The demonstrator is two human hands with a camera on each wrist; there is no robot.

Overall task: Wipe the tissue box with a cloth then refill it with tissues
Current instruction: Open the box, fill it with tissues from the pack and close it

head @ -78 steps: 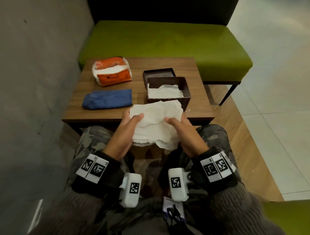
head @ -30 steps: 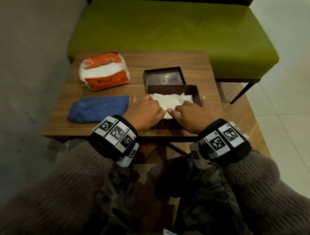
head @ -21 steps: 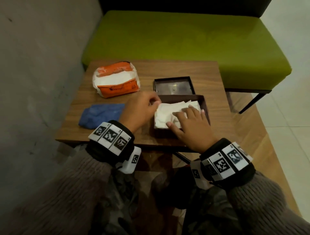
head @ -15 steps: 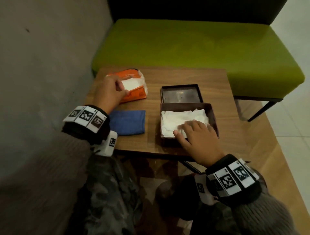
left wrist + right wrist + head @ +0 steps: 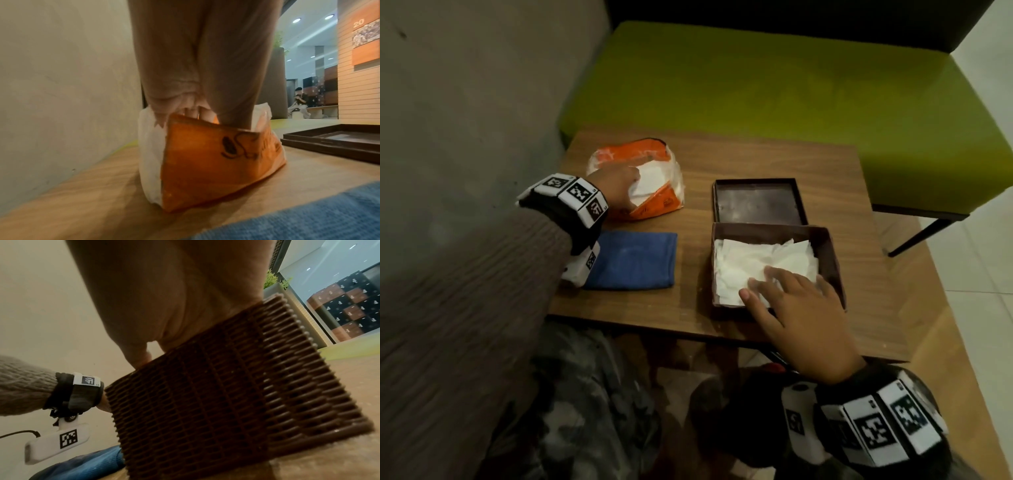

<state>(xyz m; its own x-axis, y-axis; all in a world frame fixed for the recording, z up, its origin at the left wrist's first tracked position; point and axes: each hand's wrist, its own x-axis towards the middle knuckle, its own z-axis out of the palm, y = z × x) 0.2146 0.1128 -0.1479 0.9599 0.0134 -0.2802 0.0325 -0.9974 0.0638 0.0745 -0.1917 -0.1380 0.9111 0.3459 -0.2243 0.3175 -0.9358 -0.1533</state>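
Note:
The brown woven tissue box [image 5: 832, 260] [image 5: 226, 402] stands open on the wooden table, with white tissues [image 5: 756, 251] lying in it. My right hand [image 5: 767, 282] rests flat on those tissues, fingers straight. Behind the box lies its dark lid [image 5: 756, 202] [image 5: 339, 139]. At the back left sits the orange tissue pack [image 5: 654, 205] [image 5: 216, 162]. My left hand [image 5: 625, 186] [image 5: 201, 112] reaches into its torn top, fingers and thumb curled on the white tissues inside; the tips are hidden. The folded blue cloth [image 5: 635, 260] [image 5: 308, 216] lies in front of the pack.
The small wooden table [image 5: 756, 157] stands against a grey wall [image 5: 465, 102] on the left. A green bench [image 5: 756, 85] runs behind it. A tiled floor [image 5: 979, 257] lies to the right. My knees are under the near table edge.
Both hands laid the tissue stack into the box. My left hand then moved left to the orange pack and has gone into its opening. The right hand stays on the tissues.

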